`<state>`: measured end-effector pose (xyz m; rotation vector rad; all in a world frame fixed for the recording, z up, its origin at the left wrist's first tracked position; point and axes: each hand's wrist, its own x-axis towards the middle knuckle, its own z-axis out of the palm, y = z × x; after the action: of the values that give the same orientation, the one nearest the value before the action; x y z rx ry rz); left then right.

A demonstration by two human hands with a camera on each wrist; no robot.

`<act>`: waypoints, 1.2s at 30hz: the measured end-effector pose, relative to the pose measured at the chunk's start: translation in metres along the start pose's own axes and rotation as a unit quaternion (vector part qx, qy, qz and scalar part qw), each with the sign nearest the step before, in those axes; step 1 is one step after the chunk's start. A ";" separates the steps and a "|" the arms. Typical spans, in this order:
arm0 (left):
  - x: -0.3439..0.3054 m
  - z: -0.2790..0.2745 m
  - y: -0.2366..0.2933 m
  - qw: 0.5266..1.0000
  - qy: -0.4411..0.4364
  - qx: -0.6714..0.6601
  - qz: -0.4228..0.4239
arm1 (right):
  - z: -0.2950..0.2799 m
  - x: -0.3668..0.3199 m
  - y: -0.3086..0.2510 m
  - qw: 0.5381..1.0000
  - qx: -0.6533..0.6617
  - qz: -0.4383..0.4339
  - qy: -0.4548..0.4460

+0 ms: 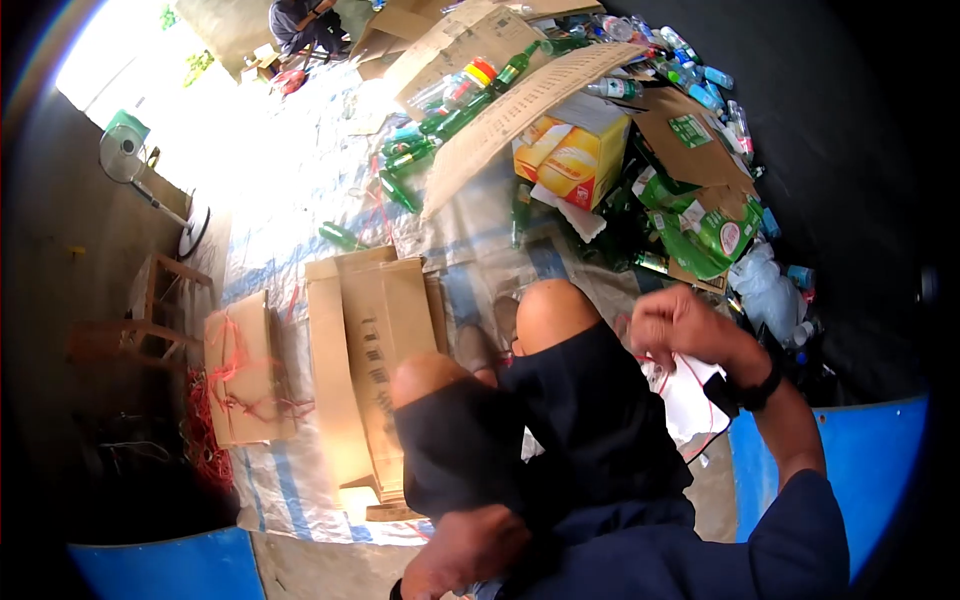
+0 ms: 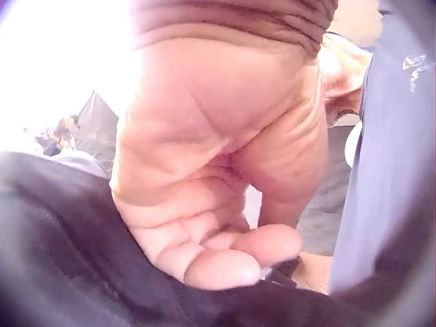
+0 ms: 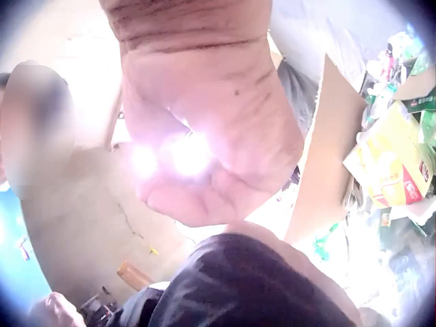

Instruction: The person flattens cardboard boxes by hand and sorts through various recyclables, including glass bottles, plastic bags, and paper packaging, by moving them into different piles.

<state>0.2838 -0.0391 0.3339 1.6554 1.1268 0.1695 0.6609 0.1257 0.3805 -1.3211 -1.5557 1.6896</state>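
Note:
The person's left hand [image 1: 470, 550] is low in the lap beside the dark shorts [image 1: 460, 440], fingers loosely bent. Close up in the left wrist view, the left palm [image 2: 218, 150] faces the camera over dark cloth, with nothing plainly held. Raised beside the knee [image 1: 560, 315] is the right hand [image 1: 690, 325], its fingers curled; a white sheet with red string [image 1: 695, 405] lies below it. Bright glare covers part of the right palm [image 3: 211, 129] in the right wrist view, and no held thing shows there.
Flattened cardboard [image 1: 375, 370] and a red-stringed cardboard bundle [image 1: 240, 370] lie on the left of the striped sheet [image 1: 290, 480]. Ahead are green bottles [image 1: 400, 190], a yellow box [image 1: 575, 150] and piled plastic bottles [image 1: 765, 285]. A fan [image 1: 122, 145] stands at left; someone sits [image 1: 305, 25] far off.

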 end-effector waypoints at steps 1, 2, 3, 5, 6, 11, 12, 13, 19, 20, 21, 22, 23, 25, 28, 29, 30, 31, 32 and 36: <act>0.011 -0.038 0.050 0.990 0.083 0.044 0.107 | -0.007 0.013 -0.003 0.999 0.034 0.002 0.032; 0.019 -0.049 0.052 0.989 0.088 0.041 0.109 | -0.015 0.026 -0.007 0.996 0.068 0.003 0.063; 0.025 -0.058 0.051 0.982 0.125 0.041 0.132 | -0.023 0.041 -0.007 0.993 0.086 -0.007 0.074; 0.036 -0.069 0.054 0.972 0.191 0.032 0.132 | -0.039 0.071 -0.009 0.990 0.094 -0.018 0.100; 0.043 -0.076 0.054 0.971 0.198 0.030 0.133 | -0.043 0.084 -0.008 0.991 0.089 -0.021 0.096; 0.078 -0.089 0.030 0.940 0.288 0.098 0.156 | -0.062 0.133 0.024 0.981 0.097 -0.008 0.170; 0.082 -0.088 0.025 0.937 0.296 0.097 0.160 | -0.064 0.134 0.031 0.976 0.114 0.025 0.184; 0.083 -0.088 0.021 0.933 0.295 0.114 0.171 | -0.068 0.132 0.039 0.977 0.089 0.048 0.186; 0.082 -0.093 0.020 0.944 0.283 0.095 0.142 | -0.106 0.075 0.087 0.980 -0.063 0.145 0.118; 0.081 -0.094 0.019 0.947 0.281 0.078 0.136 | -0.114 0.060 0.095 0.978 -0.088 0.150 0.113; 0.081 -0.096 0.019 0.947 0.282 0.076 0.135 | -0.131 0.042 0.116 0.977 -0.107 0.162 0.087; 0.081 -0.096 0.019 0.949 0.278 0.060 0.134 | -0.140 0.022 0.120 0.975 -0.107 0.186 0.061; 0.081 -0.098 0.019 0.951 0.274 0.044 0.135 | -0.151 0.001 0.123 0.971 -0.107 0.210 0.037; 0.080 -0.099 0.017 0.952 0.271 0.035 0.138 | -0.193 -0.032 0.166 0.857 -0.360 0.344 -0.131; 0.077 -0.104 0.018 0.957 0.259 0.017 0.132 | -0.175 -0.089 0.125 0.867 -0.238 0.435 -0.054; 0.076 -0.105 0.018 0.960 0.252 0.010 0.123 | -0.169 -0.110 0.104 0.862 -0.174 0.476 -0.014; 0.076 -0.105 0.018 0.960 0.251 0.008 0.124 | -0.165 -0.128 0.091 0.851 -0.107 0.514 0.028; 0.076 -0.105 0.017 0.960 0.254 -0.005 0.121 | -0.171 -0.145 0.093 0.852 -0.118 0.510 0.016; 0.075 -0.105 0.017 0.960 0.255 -0.018 0.117 | -0.180 -0.160 0.093 0.853 -0.128 0.506 0.002; 0.075 -0.109 0.018 0.959 0.253 -0.022 0.123 | -0.184 -0.154 0.051 0.828 -0.175 0.533 -0.010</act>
<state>0.2687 0.0902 0.3632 1.7576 1.2709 0.8110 0.8985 0.0687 0.4032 -2.7172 -1.1896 2.0065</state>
